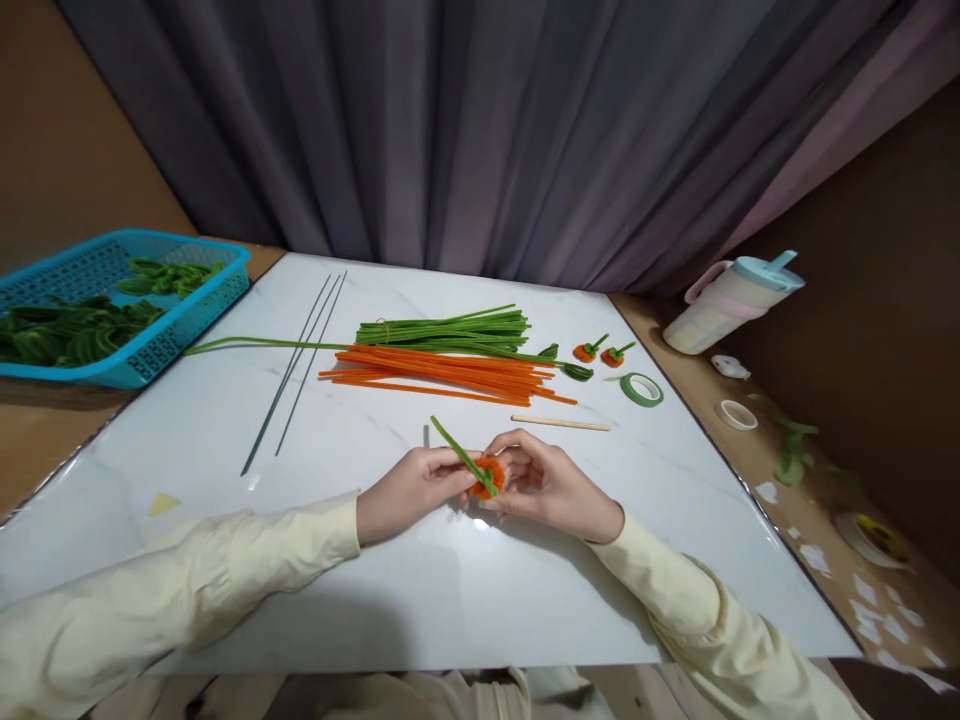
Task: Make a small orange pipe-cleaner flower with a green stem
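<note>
Between my two hands, just above the white table, is a small orange pipe-cleaner pumpkin (pixel 491 472) with a green pipe-cleaner stem pointing up and left. My left hand (pixel 431 488) pinches it from the left, thumb along the green stem. From the right, the curled fingers of my right hand (pixel 551 485) hold its edge. Beyond my hands lies a bundle of orange pipe cleaners (pixel 450 375), and behind it a bundle of green pipe cleaners (pixel 442 332). A thin wooden stick (pixel 561 423) rests beyond my right hand. Two similar orange pumpkins (pixel 585 352) with green tops sit farther right.
A blue basket (pixel 244 262) with green fuzzy pieces stands at the left. Several thin dark wires (pixel 296 365) lie on the table (pixel 315 610). Green tape (pixel 642 390) is at the right. A tumbler (pixel 731 305), a white ring (pixel 736 415) and paper scraps (pixel 816 558) are beyond the right edge.
</note>
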The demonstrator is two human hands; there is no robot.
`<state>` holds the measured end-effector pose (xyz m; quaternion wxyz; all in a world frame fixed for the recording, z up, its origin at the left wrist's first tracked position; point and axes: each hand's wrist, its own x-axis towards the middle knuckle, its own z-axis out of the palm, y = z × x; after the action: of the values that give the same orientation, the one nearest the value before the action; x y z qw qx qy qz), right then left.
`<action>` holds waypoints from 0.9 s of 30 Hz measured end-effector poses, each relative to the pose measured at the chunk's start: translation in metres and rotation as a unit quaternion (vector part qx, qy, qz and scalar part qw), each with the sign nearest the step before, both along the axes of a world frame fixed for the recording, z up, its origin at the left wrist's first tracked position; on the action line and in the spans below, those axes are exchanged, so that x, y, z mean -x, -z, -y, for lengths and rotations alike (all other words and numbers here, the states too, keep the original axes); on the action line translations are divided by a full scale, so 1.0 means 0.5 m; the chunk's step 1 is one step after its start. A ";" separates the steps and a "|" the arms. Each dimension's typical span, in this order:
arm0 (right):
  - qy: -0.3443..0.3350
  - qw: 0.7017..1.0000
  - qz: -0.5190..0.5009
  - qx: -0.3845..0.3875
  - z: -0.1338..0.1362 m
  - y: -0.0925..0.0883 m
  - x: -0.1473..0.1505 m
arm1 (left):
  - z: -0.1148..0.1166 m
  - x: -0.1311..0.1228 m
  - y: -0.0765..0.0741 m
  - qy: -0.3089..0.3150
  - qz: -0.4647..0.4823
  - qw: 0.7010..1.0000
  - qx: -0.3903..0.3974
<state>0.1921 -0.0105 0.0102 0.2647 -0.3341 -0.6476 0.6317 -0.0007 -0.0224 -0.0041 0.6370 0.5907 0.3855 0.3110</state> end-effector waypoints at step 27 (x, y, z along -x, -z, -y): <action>0.064 0.942 0.104 -0.313 0.018 0.026 0.005 | 0.001 0.003 -0.002 -0.022 -0.032 0.999 -0.024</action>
<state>0.1898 -0.0192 -0.0030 0.3263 -0.3388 -0.8142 0.3403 -0.0024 -0.0229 -0.0033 0.6029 0.6067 0.4112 0.3151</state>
